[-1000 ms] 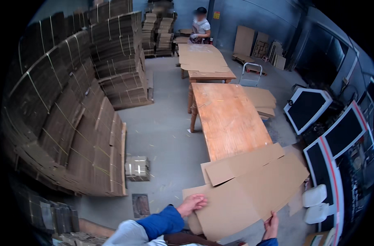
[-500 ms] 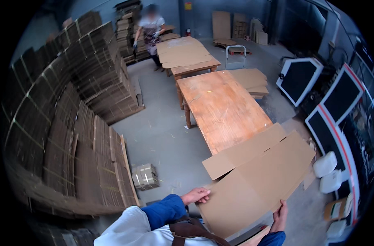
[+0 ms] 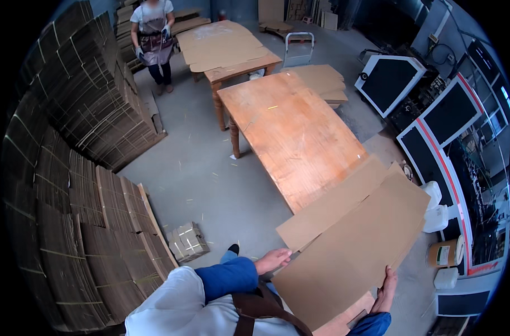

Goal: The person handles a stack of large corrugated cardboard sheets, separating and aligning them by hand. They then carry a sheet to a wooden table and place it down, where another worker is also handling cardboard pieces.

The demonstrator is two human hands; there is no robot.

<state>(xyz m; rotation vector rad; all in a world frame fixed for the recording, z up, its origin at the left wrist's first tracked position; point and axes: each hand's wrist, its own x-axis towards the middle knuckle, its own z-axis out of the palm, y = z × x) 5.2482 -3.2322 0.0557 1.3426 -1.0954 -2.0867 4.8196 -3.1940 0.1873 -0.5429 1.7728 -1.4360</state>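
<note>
A large flat brown cardboard sheet [image 3: 350,241] is held up in front of me, with a long slotted flap [image 3: 333,201] along its far side. The flap overlaps the near end of a wooden table [image 3: 294,134]. My left hand [image 3: 274,260] is closed at the sheet's left edge, fingertips by the slot between flap and main panel. On the near right edge, my right hand [image 3: 386,288] grips the sheet, its fingers partly hidden by the board. Below the sheet shows part of a light wooden surface [image 3: 347,319].
Tall strapped stacks of cardboard [image 3: 92,106] line the left. A small strapped bundle [image 3: 187,242] lies on the floor. Behind, another table [image 3: 241,70] carries cardboard sheets, with a co-worker [image 3: 154,42] beside it. White-framed dark machine panels [image 3: 389,84], jugs [image 3: 435,218] and a bucket [image 3: 442,253] stand right.
The view has swung, so the surroundings sit higher and further left. The sheet has tilted slightly in my hands, and more of the co-worker's legs shows. Both hands stay at its edges.
</note>
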